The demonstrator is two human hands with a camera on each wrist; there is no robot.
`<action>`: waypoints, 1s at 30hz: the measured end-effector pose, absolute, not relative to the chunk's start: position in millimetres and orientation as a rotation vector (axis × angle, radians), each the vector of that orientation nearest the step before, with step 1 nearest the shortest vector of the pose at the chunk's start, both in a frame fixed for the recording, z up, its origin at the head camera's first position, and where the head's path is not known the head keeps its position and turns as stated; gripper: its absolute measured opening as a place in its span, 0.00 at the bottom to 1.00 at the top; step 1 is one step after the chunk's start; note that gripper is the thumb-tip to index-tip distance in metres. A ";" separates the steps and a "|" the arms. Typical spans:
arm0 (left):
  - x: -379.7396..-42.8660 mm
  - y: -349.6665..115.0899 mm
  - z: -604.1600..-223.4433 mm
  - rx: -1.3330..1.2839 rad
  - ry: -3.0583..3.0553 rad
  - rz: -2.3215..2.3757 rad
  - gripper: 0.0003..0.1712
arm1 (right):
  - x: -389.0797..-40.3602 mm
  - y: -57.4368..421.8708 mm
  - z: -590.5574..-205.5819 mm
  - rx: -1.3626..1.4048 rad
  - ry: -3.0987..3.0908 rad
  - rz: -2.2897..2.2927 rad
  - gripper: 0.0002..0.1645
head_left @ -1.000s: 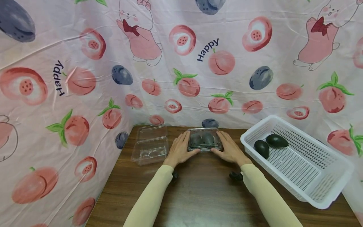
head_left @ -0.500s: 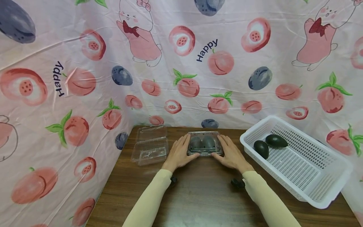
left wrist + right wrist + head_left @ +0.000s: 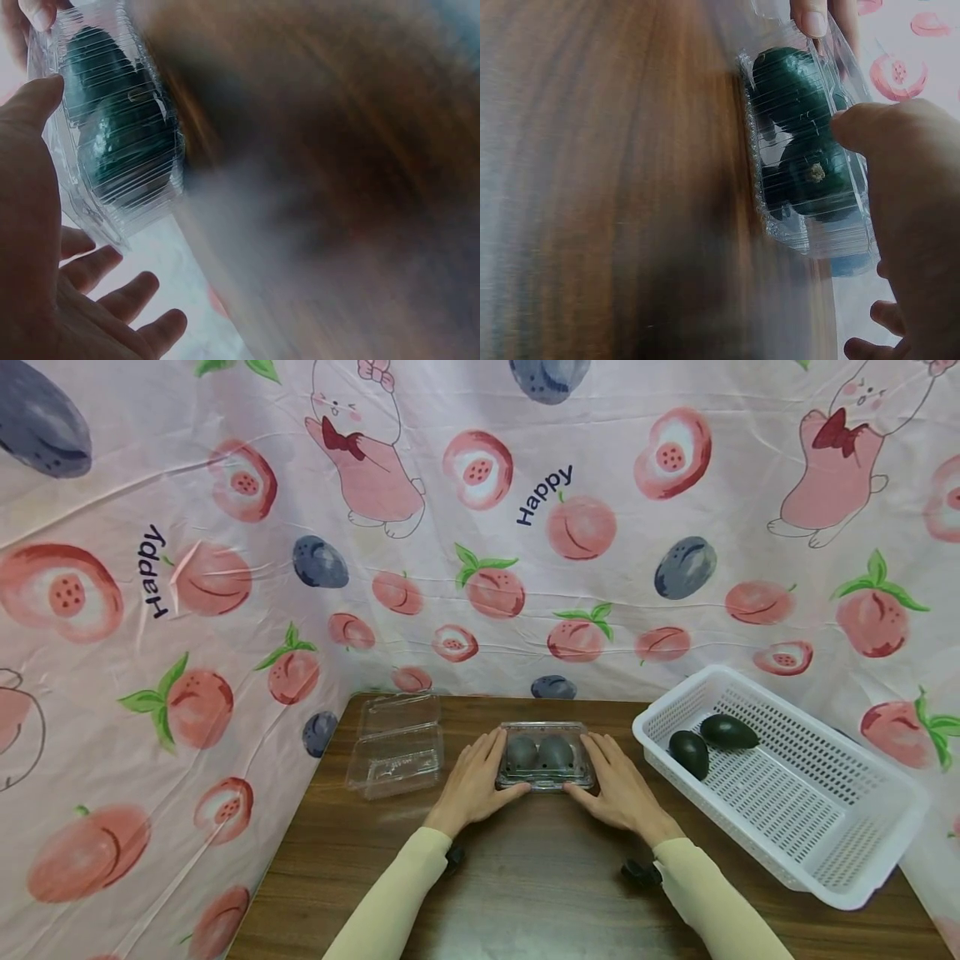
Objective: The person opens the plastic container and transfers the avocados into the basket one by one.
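A clear plastic clamshell box (image 3: 546, 777) stands on the table with its lid down, two dark green avocados (image 3: 556, 752) inside. My left hand (image 3: 474, 781) grips its left side, thumb at the near edge; in the left wrist view that thumb (image 3: 41, 97) touches the rim and the outer fingers spread away from the box. From the right side, my right hand (image 3: 621, 785) holds the same box. The right wrist view has its thumb (image 3: 855, 126) on the rim, with some fingers hidden behind the box.
Another clear clamshell box (image 3: 397, 760), lid up, lies at the table's back left. On the right, a white perforated basket (image 3: 795, 868) holds two loose avocados (image 3: 729, 732). A patterned cloth (image 3: 495, 643) hangs behind and left of the wooden table (image 3: 540, 885).
Both hands have drawn the clamshell box with the avocados toward me over the table, away from the back edge. The other box and the basket stay in place.
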State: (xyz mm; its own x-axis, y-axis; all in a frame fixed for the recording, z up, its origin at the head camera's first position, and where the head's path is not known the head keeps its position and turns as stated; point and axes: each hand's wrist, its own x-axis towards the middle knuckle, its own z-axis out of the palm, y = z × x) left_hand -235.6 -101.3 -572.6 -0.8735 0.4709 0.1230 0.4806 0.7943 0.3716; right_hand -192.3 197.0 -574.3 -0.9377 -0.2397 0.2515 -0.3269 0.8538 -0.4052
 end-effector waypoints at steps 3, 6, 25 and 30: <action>-229.4 -101.4 -572.8 -0.796 -2.954 -0.607 0.64 | -185.1 197.8 -576.5 0.439 -2.818 0.647 0.58; -223.7 -101.1 -572.7 -0.806 -2.955 -0.596 0.64 | -178.3 198.3 -578.2 0.444 -2.801 0.627 0.58; -189.7 -102.7 -579.9 -0.846 -2.902 -0.523 0.63 | -135.4 200.0 -584.5 0.443 -2.722 0.501 0.58; -179.1 -103.2 -582.0 -0.856 -2.886 -0.509 0.63 | -124.6 200.8 -586.2 0.454 -2.693 0.473 0.57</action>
